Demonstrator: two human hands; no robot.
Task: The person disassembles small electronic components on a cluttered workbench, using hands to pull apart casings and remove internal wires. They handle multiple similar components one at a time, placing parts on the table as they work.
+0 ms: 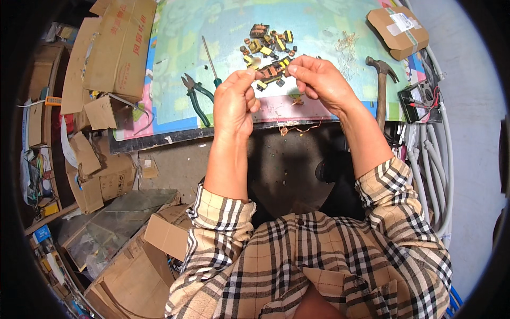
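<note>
My left hand [236, 103] and my right hand [321, 82] are raised over the near part of the table, fingertips pinched and facing each other. Between them shows a copper-coloured wound coil [271, 70]; whether it is held or lies on the table behind the fingers, I cannot tell. What each pinch holds is too small to make out. Just beyond sits a heap of small coils and transformers [265, 48] with yellow wrapping, black cores and copper windings. Fine copper scraps [296, 100] lie below the fingers, near the table's front edge.
Left of my hands lie green-handled cutting pliers [195, 98] and a screwdriver [210, 59]. To the right are a hammer [381, 87], a tangle of fine wire [346, 43], a small cardboard box [397, 32] and a meter with leads [422, 101]. A large carton [119, 53] stands at left.
</note>
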